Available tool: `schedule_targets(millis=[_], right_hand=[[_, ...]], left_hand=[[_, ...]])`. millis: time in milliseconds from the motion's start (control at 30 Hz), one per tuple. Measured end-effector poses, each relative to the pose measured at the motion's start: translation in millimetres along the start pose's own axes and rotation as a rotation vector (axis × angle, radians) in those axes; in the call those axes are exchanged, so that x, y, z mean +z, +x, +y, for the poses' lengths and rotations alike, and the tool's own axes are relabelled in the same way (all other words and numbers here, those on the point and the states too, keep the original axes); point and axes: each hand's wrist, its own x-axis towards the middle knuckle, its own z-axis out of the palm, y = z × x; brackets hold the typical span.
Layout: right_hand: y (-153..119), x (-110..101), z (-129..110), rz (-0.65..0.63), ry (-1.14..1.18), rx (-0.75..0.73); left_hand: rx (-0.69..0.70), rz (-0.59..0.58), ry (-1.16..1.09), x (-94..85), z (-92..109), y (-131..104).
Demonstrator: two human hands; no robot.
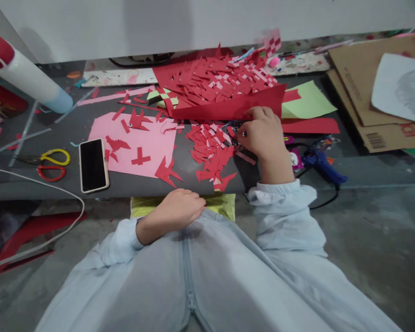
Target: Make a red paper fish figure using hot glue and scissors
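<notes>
My right hand (261,131) reaches down beside a heap of small red paper pieces (212,152), its fingers bent over some small dark items I cannot make out. Just behind it stands the edge of a red paper sheet (228,107), with a large pile of red cut pieces (210,80) beyond. My left hand (178,207) rests against my front at the table's near edge, fingers together and curled; whether it holds anything is hidden. On a pink sheet (138,163) lie red cut shapes, one with a small eye (136,121).
A phone (94,165), scissors (55,157) and a white bottle (31,74) are at the left. To the right are a blue glue gun (323,166), a green sheet (309,99) and cardboard (352,87). A white cable (65,191) crosses the left edge.
</notes>
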Motion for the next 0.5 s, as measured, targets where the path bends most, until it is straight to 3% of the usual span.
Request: schedule_targets(millis=[333, 500], right_hand=[[-35, -8, 4, -0.006, 0.121, -0.067], [-63, -10, -9, -0.061, 0.124, 0.01]], left_hand=[[-0.051, 0.064, 0.021, -4.8, 8, -6], [-0.072, 0.129, 0.028, 5.7, 12, -12]])
